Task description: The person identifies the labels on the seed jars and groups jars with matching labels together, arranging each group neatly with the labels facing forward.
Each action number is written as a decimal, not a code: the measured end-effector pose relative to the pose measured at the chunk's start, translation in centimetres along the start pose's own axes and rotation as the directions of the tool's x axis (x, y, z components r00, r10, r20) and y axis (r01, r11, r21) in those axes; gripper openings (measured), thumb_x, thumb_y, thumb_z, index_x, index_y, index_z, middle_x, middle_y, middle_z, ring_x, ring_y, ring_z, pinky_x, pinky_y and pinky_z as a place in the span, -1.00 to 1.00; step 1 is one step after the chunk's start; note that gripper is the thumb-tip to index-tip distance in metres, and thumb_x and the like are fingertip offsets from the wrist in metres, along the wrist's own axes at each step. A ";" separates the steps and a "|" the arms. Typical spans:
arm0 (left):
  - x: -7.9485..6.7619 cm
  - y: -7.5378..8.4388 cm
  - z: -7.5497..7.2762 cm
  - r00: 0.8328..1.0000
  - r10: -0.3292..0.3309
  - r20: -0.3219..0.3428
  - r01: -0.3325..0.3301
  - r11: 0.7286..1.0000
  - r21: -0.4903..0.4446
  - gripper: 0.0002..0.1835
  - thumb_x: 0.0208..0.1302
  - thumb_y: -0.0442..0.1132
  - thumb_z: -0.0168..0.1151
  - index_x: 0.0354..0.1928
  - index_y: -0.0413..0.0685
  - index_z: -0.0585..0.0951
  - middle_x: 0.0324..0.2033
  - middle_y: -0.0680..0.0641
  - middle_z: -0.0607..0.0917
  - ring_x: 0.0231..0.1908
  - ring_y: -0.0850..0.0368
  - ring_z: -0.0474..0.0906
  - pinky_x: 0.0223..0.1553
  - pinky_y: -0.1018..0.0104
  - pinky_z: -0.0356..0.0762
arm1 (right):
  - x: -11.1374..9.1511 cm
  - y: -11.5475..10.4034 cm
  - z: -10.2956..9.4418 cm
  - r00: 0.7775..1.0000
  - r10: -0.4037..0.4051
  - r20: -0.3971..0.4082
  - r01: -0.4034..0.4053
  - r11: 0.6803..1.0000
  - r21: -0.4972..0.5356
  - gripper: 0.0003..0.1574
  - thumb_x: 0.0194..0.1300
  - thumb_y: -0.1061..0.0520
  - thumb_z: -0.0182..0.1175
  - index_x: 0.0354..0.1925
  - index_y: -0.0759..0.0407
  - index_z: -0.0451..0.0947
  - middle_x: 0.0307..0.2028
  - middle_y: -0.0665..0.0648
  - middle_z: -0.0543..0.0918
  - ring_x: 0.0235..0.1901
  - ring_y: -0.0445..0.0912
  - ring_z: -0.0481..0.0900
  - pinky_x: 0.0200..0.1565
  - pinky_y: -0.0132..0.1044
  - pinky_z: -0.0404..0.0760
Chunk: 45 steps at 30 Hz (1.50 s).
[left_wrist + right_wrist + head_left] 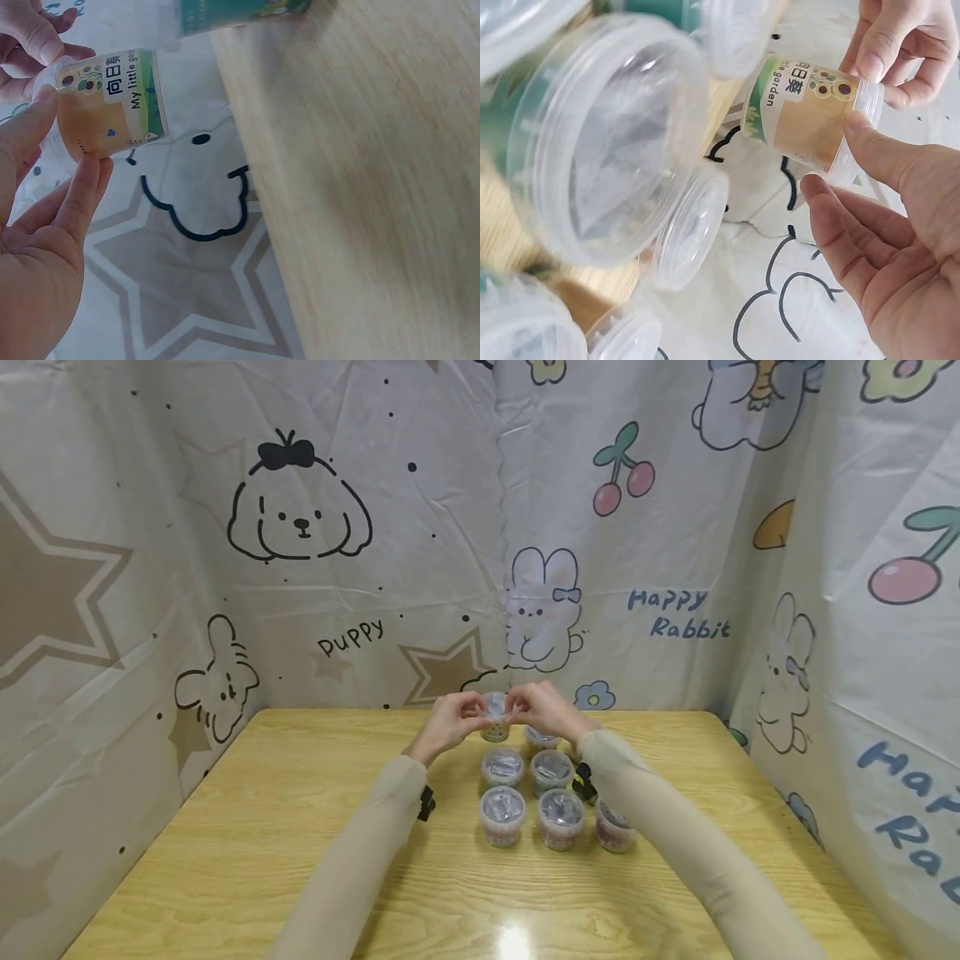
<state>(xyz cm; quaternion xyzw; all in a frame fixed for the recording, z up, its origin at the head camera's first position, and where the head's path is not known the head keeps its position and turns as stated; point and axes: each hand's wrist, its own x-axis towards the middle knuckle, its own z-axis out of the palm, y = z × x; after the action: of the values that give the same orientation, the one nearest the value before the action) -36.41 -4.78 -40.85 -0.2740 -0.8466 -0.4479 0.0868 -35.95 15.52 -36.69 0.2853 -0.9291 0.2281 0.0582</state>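
Note:
A small clear plastic tub (495, 703) with a sunflower label reading "My little garden" is at the table's far edge, between both hands. My left hand (452, 724) pinches its lid rim from the left, and my right hand (547, 710) does so from the right. The right wrist view shows the labelled tub (802, 112) with the thumb and fingertips of each hand at its translucent lid. In the left wrist view the same tub (105, 109) has an orange-brown and green label. From the head view I cannot tell whether its base touches the table.
Several similar lidded tubs stand in rows nearer me, including a front-left tub (502, 814), a front-middle tub (561, 817) and a tub (615, 827) partly behind the right sleeve. The wooden table (300, 827) meets a printed cloth (435, 585) at the back and sides.

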 end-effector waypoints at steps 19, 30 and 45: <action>0.1 -1.5 2.4 0.994 -0.070 0.082 0.066 0.996 0.056 -0.88 0.03 -0.24 0.35 -0.43 -0.02 0.57 -0.29 0.01 0.63 -0.22 0.09 0.57 -0.15 0.24 0.54 | 0.4 1.5 1.5 0.985 0.023 0.169 0.018 0.971 -0.237 -0.87 0.06 0.03 0.33 -0.44 -0.02 0.56 -0.46 -0.06 0.58 -0.53 -0.17 0.47 -0.45 -0.30 0.46; -0.1 -2.7 3.0 0.993 -0.038 0.112 0.028 0.996 0.086 -0.87 -0.01 -0.24 0.37 -0.47 -0.02 0.57 -0.32 0.04 0.61 -0.24 0.13 0.55 -0.13 0.28 0.51 | 0.6 1.5 2.5 0.969 0.092 0.228 -0.041 0.975 -0.219 -0.84 0.06 -0.01 0.32 -0.46 0.01 0.57 -0.48 -0.02 0.58 -0.55 -0.12 0.44 -0.50 -0.30 0.43; -0.2 -2.9 3.0 0.991 -0.057 0.122 0.041 0.991 0.125 -0.88 0.04 -0.22 0.34 -0.45 0.00 0.56 -0.26 0.05 0.61 -0.14 0.10 0.53 -0.05 0.25 0.47 | 1.0 1.2 2.6 0.954 0.098 0.284 -0.030 0.972 -0.233 -0.89 0.10 0.05 0.30 -0.45 0.04 0.58 -0.49 -0.03 0.54 -0.55 -0.13 0.44 -0.51 -0.32 0.43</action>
<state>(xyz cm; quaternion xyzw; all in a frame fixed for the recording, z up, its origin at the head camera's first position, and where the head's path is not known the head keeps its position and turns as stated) -37.50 -3.74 -44.76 -0.2747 -0.8828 -0.3791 0.0392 -37.39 14.75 -39.26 0.2770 -0.9561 0.0780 -0.0556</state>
